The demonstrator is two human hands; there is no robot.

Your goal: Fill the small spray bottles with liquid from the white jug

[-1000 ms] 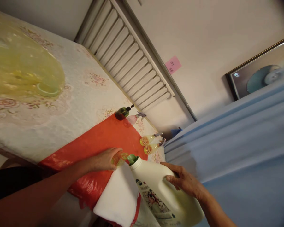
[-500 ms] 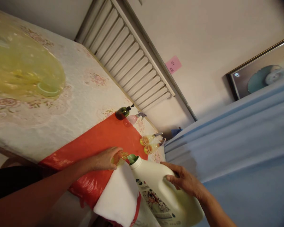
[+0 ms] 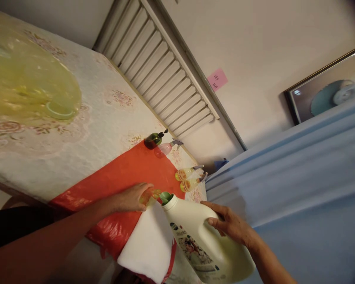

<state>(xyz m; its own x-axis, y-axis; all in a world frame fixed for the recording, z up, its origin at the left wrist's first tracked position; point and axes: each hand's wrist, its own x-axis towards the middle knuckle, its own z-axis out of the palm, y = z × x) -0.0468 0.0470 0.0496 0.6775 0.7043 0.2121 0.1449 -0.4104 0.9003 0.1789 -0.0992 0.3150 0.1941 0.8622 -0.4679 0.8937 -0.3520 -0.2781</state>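
My left hand (image 3: 135, 198) is wrapped round a small clear bottle (image 3: 150, 197) with a yellow-orange tint, partly hidden by my fingers. Its neck meets the green spout (image 3: 165, 197) of a large cream jug (image 3: 192, 232); I cannot tell whether they touch. My right hand (image 3: 230, 225) grips the jug by its handle, and the jug is tilted with its mouth toward the bottle. A printed floral label (image 3: 194, 252) shows on the jug's side. Below the bottle lies a folded white towel (image 3: 149, 240) at the end of a red plastic sheet (image 3: 118, 173).
Two yellow spray bottles (image 3: 189, 184), a pink spray bottle (image 3: 163, 150) and a dark green pump bottle (image 3: 153, 141) stand toward the wall. A large yellow plastic bag (image 3: 32, 79) rests on the flowered tablecloth (image 3: 100, 118). A radiator (image 3: 165, 67) and a blue curtain (image 3: 298, 177) border the table.
Both hands, the bottle and the jug keep almost the same places. Only a very slight shift of the view shows.
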